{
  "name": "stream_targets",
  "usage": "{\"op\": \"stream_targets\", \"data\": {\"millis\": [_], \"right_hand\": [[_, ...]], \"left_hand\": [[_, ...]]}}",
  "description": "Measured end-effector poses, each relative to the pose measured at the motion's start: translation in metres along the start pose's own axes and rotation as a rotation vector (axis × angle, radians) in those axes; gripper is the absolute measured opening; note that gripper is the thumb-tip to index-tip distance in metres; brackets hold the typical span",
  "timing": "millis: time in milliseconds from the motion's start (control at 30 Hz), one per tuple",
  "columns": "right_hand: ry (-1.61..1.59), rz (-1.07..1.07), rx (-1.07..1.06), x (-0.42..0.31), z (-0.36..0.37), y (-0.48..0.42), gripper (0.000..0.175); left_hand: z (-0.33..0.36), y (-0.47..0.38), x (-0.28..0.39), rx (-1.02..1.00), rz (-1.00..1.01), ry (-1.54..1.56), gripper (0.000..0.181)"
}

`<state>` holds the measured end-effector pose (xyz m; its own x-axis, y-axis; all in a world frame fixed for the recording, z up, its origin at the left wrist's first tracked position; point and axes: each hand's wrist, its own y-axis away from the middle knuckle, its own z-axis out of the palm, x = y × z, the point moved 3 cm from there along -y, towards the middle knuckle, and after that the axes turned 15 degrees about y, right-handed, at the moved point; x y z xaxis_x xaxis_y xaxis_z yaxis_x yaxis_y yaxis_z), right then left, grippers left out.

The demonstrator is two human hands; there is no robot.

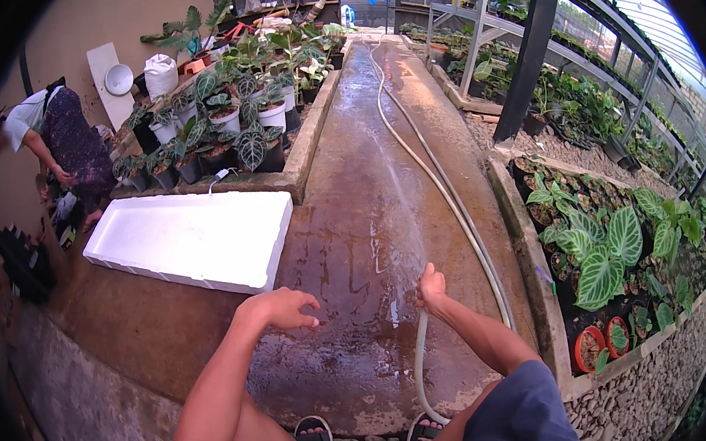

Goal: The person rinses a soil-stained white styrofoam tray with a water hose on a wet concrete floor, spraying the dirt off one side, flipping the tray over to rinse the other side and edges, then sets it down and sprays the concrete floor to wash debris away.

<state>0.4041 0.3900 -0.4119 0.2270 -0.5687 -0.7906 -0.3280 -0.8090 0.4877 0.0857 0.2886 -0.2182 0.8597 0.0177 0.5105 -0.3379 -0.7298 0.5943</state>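
My right hand (432,287) grips the end of a pale garden hose (420,356), which hangs down and curves near my right sandal (423,434). Water (393,180) sprays from the hose end along the wet concrete walkway (346,232). Held in the air over the walkway, my left hand (287,310) has its fingers apart and holds nothing. A white styrofoam box or lid (187,235) with a shallow rim lies to the left of that hand, apart from it.
Low concrete curbs (520,265) border the walkway. Potted plants (227,117) crowd the left bed; large-leaved plants (605,253) fill the right one. More hose (431,171) runs up the walkway. A black post (527,66) stands at right. Another person (68,129) bends at far left.
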Motion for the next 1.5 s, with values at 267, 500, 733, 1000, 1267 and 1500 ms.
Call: {"op": "stream_targets", "data": {"millis": [267,500,733,1000,1267,1500], "right_hand": [[-0.045,0.001,-0.001,-0.006,-0.001,0.004,0.053],[-0.081,0.045,-0.022,-0.004,-0.006,-0.001,0.051],[-0.159,0.096,0.109,-0.004,-0.045,-0.031,0.054],[-0.232,0.114,-0.017,0.000,-0.065,-0.037,0.052],[-0.352,0.222,0.073,0.031,-0.113,-0.062,0.054],[-0.402,0.215,0.052,0.045,-0.149,-0.069,0.051]], "left_hand": [[0.000,-0.004,-0.001,-0.009,0.007,-0.020,0.054],[0.000,-0.003,0.000,-0.003,0.009,-0.013,0.053],[0.001,-0.007,-0.008,-0.010,0.022,-0.006,0.050],[0.001,-0.012,-0.002,-0.014,0.032,-0.010,0.050],[-0.002,-0.014,-0.001,-0.008,0.051,-0.002,0.052],[-0.001,-0.015,0.004,0.010,0.057,-0.024,0.053]]}}
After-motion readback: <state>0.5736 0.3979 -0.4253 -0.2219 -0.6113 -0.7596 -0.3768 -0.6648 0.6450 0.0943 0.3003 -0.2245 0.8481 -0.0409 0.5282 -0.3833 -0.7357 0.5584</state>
